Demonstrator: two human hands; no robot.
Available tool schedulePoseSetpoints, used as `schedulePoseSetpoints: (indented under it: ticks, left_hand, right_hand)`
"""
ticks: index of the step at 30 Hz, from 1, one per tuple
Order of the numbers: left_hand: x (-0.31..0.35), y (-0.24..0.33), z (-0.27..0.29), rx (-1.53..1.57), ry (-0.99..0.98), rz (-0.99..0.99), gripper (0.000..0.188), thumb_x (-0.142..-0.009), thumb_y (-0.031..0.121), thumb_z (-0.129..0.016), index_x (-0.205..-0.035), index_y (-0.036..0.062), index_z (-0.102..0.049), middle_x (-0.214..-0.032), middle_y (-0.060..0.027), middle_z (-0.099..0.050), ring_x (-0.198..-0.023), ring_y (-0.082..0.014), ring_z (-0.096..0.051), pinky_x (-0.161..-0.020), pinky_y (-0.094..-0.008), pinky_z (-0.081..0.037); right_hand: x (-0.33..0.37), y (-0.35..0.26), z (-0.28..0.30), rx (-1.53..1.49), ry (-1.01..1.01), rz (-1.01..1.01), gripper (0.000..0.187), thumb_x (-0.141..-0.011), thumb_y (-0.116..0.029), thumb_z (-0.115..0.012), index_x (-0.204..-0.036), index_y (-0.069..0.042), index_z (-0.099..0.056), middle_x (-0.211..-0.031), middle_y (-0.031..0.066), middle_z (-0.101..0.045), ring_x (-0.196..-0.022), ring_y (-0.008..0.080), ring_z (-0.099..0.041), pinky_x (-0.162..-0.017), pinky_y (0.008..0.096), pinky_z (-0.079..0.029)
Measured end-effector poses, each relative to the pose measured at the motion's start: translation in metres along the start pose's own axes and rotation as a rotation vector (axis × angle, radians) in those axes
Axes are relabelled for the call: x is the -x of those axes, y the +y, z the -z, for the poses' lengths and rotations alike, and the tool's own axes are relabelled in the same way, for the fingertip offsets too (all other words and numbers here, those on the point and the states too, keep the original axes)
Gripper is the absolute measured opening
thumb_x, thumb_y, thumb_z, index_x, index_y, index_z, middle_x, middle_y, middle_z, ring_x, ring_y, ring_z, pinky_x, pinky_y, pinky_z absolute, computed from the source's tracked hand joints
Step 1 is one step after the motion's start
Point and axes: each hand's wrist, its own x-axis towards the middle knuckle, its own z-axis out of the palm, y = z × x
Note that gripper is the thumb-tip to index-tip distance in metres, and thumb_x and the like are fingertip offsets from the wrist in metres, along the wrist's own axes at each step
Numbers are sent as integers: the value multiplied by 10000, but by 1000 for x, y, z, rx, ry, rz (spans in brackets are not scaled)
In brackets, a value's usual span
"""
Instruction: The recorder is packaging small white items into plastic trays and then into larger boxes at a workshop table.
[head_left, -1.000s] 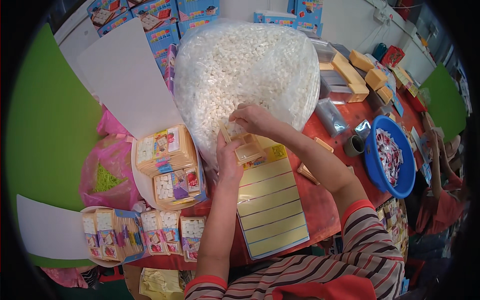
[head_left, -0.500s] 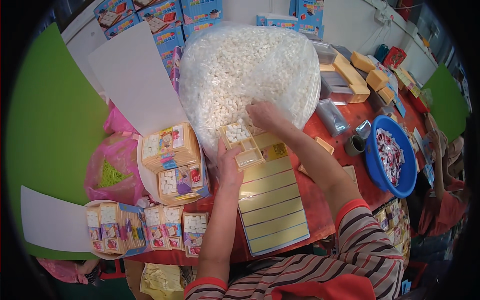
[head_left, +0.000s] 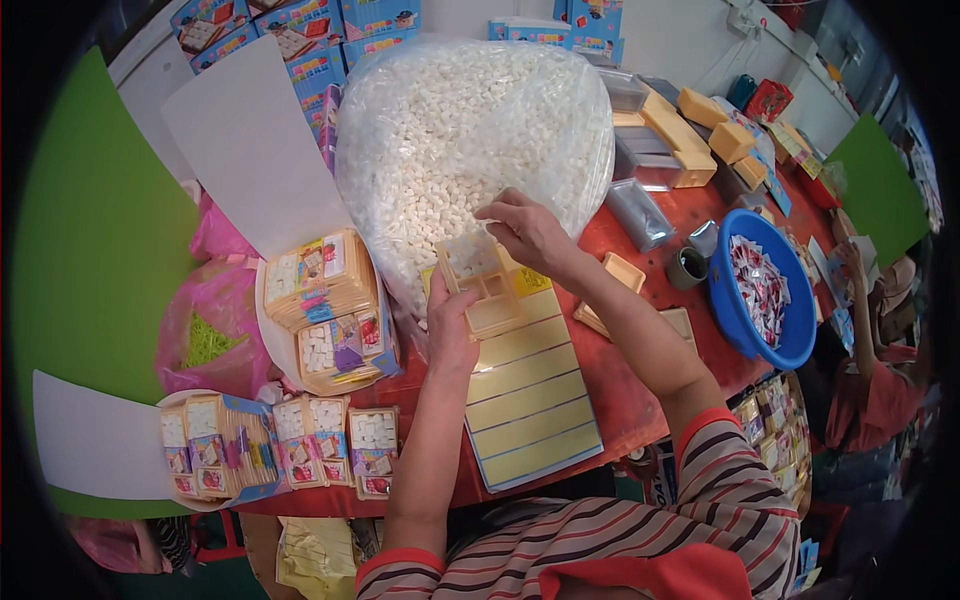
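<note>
My left hand (head_left: pixel 452 325) grips a cream plastic compartment tray (head_left: pixel 494 316) by its left edge, tilted in front of the big bag. Whitish stuff shows in its far compartment, too blurred to tell apart; the nearer compartments look bare. My right hand (head_left: pixel 527 232) hovers just above the tray's far end with fingers bent together; what they hold, if anything, is hidden. Right behind both hands, a large clear plastic bag (head_left: pixel 585 150) lies open, full of small white pieces (head_left: pixel 430 140). Beneath the tray lies a stack of yellow striped sheets (head_left: pixel 535 400).
Filled trays (head_left: pixel 315 285) are stacked in an open carton at left, and more filled trays (head_left: pixel 374 445) stand along the near edge. At right are a blue basin (head_left: pixel 805 345) of small packets, a dark cup (head_left: pixel 687 268) and cream trays (head_left: pixel 622 272). A co-worker's arm (head_left: pixel 862 310) shows far right.
My right hand has lifted from the white pieces and turned, its fingers now over the tray. The white pieces in the tray's far compartment no longer stand out clearly. The whole view shifted slightly.
</note>
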Motion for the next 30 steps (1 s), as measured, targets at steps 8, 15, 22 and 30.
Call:
schedulePoseSetpoints:
  ticks: [8, 15, 22, 30]
  left_hand:
    - [50, -26, -23, 53, -109, 91, 695, -804, -70, -456, -1469, 72, -307, -1370, -125, -483, -1224, -257, -531, -1020, -385, -463]
    - [114, -74, -59, 107, -185, 287, 652, -819, -71, -460, -1442, 74, -334, -1354, -105, -489, -1216, -237, -533, -1018, -386, -465]
    - [161, -129, -79, -35, -243, 446, 705, -806, -43, -496, -1467, 37, -266, -1344, -143, -478, -1218, -242, -523, -1020, -364, -449]
    - [183, -126, -84, -247, -146, 468, 763, -849, -1, -508, -1494, -68, -107, -1430, -199, -390, -1296, -241, -444, -1067, -338, -375]
  right_hand:
    - [80, -21, 24, -354, 137, -384, 343, -954, -155, -546, -1268, -20, -564, -1112, 101, -543, -1004, 196, -553, -854, 316, -464]
    - [187, -53, 45, -688, 386, -667, 347, -899, -91, -587, -1234, 1, -579, -1028, 54, -571, -953, 126, -556, -855, 266, -455]
    - [266, -58, 57, -913, 619, -855, 392, -791, 74, -502, -1164, 19, -605, -984, 54, -592, -912, 133, -580, -816, 269, -473]
    - [313, -33, 43, -882, 642, -919, 387, -766, 131, -454, -1095, 27, -629, -1123, 112, -610, -1080, 195, -586, -902, 300, -468]
